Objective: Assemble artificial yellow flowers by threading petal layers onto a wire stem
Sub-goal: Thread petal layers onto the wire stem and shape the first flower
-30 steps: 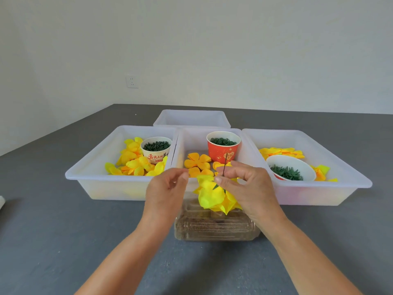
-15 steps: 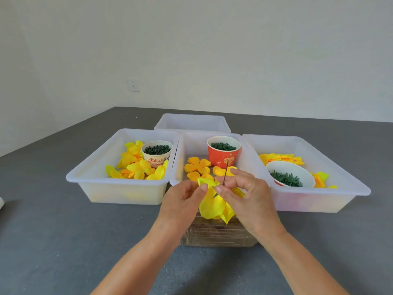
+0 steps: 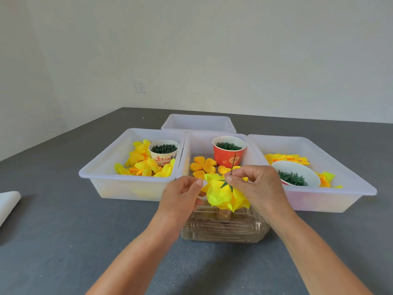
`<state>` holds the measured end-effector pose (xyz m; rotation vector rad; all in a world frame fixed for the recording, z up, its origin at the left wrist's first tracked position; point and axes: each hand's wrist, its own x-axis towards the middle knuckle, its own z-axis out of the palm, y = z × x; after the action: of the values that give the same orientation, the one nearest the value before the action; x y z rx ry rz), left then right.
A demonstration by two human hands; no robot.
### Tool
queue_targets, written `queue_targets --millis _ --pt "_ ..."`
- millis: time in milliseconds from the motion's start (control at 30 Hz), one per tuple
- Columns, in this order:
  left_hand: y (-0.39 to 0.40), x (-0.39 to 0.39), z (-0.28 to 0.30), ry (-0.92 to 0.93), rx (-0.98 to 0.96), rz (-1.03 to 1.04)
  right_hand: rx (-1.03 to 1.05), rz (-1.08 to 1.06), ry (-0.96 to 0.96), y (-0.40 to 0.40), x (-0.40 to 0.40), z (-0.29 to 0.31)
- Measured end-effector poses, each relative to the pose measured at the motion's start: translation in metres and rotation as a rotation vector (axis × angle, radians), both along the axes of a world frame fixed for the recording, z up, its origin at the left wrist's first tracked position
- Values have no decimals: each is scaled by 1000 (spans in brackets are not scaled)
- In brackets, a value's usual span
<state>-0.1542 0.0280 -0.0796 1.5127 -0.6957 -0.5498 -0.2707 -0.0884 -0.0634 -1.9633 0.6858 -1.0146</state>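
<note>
Right hand [image 3: 258, 189] pinching wire stem [image 3: 233, 165], yellow flower [image 3: 223, 193] threaded below

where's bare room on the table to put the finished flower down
Bare grey tabletop lies between the folded white sheet and the left white plastic tray, and again right of the clear ribbed plastic box, below the right white tray. The middle is crowded: both hands and the yellow flower.

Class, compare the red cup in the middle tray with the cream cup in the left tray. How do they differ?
The red cup is red and taller; the cream cup is pale with red lettering. The red cup's green pieces look like rings; the cream cup's look darker and curlier. Both stand upright in white trays near yellow petals.
</note>
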Motion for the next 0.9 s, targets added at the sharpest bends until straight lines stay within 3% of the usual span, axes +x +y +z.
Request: queue_targets --millis 567,900 --pt "-19 2 -4 -313 77 -79 -5 -2 -67 -7 5 32" --pt "-31 -4 -2 -188 -47 -251 25 3 -69 -6 2 39"
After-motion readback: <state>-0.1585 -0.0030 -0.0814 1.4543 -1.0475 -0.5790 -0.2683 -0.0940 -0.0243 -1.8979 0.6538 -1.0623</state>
